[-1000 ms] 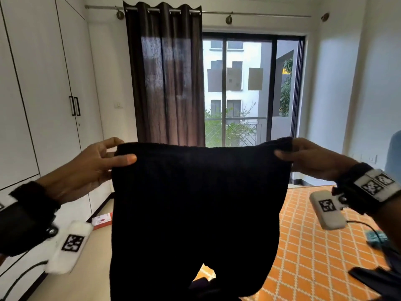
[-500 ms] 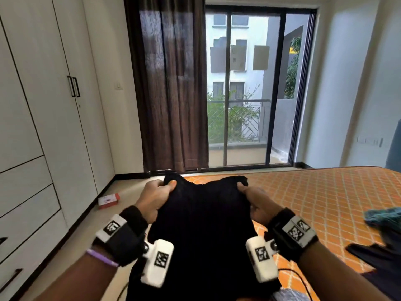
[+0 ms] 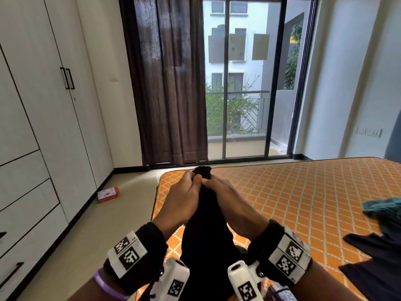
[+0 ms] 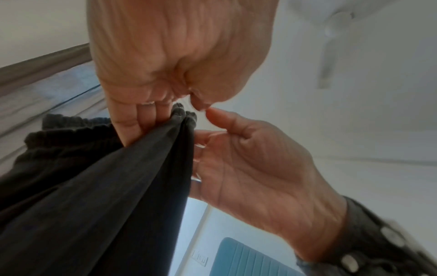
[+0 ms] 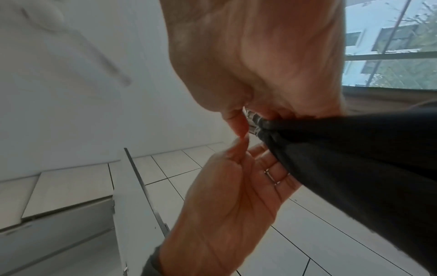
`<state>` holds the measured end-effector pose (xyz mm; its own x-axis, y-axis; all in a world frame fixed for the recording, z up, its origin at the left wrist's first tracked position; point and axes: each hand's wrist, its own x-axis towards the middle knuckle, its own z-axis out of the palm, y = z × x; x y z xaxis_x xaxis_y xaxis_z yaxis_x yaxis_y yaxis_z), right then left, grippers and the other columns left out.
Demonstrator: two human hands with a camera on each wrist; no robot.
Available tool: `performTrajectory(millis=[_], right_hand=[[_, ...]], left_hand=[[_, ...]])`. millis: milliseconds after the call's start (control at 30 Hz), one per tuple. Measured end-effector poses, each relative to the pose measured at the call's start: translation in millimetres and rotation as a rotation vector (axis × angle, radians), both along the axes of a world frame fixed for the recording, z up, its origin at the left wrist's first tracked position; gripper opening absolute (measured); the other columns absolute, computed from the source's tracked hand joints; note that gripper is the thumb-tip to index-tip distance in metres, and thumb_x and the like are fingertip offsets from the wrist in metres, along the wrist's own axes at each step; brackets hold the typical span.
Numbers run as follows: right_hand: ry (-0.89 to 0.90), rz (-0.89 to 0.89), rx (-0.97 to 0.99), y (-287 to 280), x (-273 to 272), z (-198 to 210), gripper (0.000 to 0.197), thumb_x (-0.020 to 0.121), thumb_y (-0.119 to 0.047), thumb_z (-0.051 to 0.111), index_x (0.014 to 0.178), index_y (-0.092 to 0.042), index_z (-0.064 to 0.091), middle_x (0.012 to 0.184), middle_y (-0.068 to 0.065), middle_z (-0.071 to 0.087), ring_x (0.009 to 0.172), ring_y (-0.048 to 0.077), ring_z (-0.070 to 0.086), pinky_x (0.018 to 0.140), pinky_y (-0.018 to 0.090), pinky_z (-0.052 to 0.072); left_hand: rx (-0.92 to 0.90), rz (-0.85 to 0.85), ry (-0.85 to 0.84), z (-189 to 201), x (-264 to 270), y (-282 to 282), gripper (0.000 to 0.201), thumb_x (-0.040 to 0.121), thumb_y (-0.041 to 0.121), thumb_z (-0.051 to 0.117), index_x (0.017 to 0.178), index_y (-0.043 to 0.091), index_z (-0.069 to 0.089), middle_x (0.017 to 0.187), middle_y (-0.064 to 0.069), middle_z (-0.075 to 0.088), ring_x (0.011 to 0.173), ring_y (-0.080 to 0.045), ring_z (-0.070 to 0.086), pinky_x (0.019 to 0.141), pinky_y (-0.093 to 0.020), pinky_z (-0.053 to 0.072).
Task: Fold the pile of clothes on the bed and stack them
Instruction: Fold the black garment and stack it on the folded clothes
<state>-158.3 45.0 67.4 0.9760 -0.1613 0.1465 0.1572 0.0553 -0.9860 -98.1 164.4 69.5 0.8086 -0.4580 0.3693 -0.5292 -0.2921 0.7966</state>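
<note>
I hold a black ribbed garment (image 3: 206, 235) with an elastic waistband, doubled lengthwise, over the near left corner of the bed. My left hand (image 3: 192, 181) and right hand (image 3: 211, 184) meet at its top edge, thumbs touching. In the left wrist view my left hand (image 4: 165, 104) pinches the gathered waistband (image 4: 184, 115). In the right wrist view the fingers of my right hand (image 5: 250, 119) curl round the bunched cloth (image 5: 354, 149). The garment's lower part hangs down out of sight between my wrists.
The bed's orange lattice mattress (image 3: 303, 203) stretches to the right. A teal cloth (image 3: 384, 207) and dark clothes (image 3: 377, 268) lie at its right side. White wardrobes (image 3: 43, 127) line the left wall; a small box (image 3: 108, 194) lies on the floor.
A second ago the garment was held spread wide and high. My hands have come together and dropped lower, bringing its two top corners together so it hangs doubled.
</note>
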Motion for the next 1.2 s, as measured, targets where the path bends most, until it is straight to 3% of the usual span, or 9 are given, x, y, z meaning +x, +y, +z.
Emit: performTrajectory(millis=[100,167,333,433,533,700,867,1067,1200], right_hand=[[-0.063,0.158,-0.010,-4,-6,0,0.034,0.088,-0.011,0.047,0.117,-0.001,0.062,0.103,0.024,0.061,0.093,0.022,0.056,0.077,0.027,0.047],[-0.078,0.227,-0.087,-7,-10,0,0.042,0.076,-0.002,0.045,0.106,-0.015,0.071,0.100,0.011,0.068,0.094,0.019,0.058,0.080,0.028,0.046],[-0.153,0.198,-0.336,-25,-10,22,0.068,0.085,0.025,0.040,0.138,-0.016,0.056,0.133,0.005,0.066,0.122,0.011,0.062,0.095,0.031,0.054],[-0.181,0.065,-0.520,-42,-4,45,0.070,0.089,0.012,0.064,0.147,-0.018,0.040,0.098,0.023,0.074,0.079,0.033,0.074,0.057,0.028,0.054],[-0.041,0.339,-0.557,-59,3,69,0.085,0.088,0.001,0.072,0.151,-0.034,0.027,0.077,0.027,0.068,0.044,0.024,0.058,0.041,0.026,0.033],[0.091,0.579,-0.751,-55,8,108,0.012,0.095,-0.011,0.067,0.101,-0.020,0.063,0.074,0.019,0.071,0.038,0.014,0.056,0.036,0.019,0.028],[0.045,0.285,-0.893,-54,12,149,0.036,0.093,-0.018,0.070,0.113,0.008,0.058,0.081,0.025,0.070,0.051,0.015,0.066,0.042,0.020,0.042],[-0.132,-0.043,-0.663,-53,9,217,0.029,0.093,-0.013,0.071,0.114,0.000,0.056,0.093,0.031,0.072,0.062,0.020,0.073,0.050,0.023,0.056],[-0.250,-0.236,-0.660,-62,4,266,0.042,0.093,-0.021,0.072,0.127,-0.004,0.054,0.096,0.027,0.074,0.069,0.023,0.074,0.059,0.030,0.063]], left_hand=[[-0.031,-0.040,0.057,1,1,3,0.050,0.093,0.066,0.042,0.111,0.023,0.060,0.099,0.007,0.070,0.093,-0.008,0.066,0.074,-0.022,0.048],[-0.022,0.004,0.014,2,6,7,0.049,0.087,0.069,0.054,0.110,0.026,0.060,0.097,0.008,0.072,0.092,-0.005,0.068,0.076,-0.023,0.052],[-0.080,0.027,-0.047,9,21,16,0.021,0.100,0.037,0.054,0.109,0.021,0.065,0.099,0.005,0.072,0.095,-0.012,0.068,0.087,-0.042,0.055],[-0.059,-0.127,-0.088,25,20,21,0.016,0.103,0.023,0.048,0.104,0.021,0.065,0.087,0.013,0.069,0.084,-0.003,0.064,0.074,-0.027,0.047],[-0.022,-0.298,-0.096,50,12,23,0.017,0.102,0.020,0.045,0.105,0.018,0.062,0.082,0.014,0.067,0.078,0.000,0.061,0.072,-0.021,0.046],[-0.011,-0.386,-0.192,86,3,21,0.016,0.102,0.017,0.045,0.104,0.013,0.060,0.081,0.016,0.063,0.079,-0.002,0.058,0.071,-0.019,0.046],[-0.218,-0.352,-0.064,92,8,25,0.031,0.097,0.033,0.057,0.123,0.017,0.053,0.104,-0.001,0.066,0.090,-0.010,0.067,0.069,-0.021,0.051],[-0.162,-0.338,0.082,55,33,29,0.068,0.071,0.053,0.082,0.129,0.025,0.060,0.122,0.007,0.070,0.118,-0.014,0.064,0.103,-0.037,0.048],[-0.317,-0.208,0.056,60,51,36,0.043,0.079,0.043,0.080,0.111,0.017,0.067,0.102,0.001,0.074,0.105,-0.026,0.068,0.086,-0.033,0.052]])
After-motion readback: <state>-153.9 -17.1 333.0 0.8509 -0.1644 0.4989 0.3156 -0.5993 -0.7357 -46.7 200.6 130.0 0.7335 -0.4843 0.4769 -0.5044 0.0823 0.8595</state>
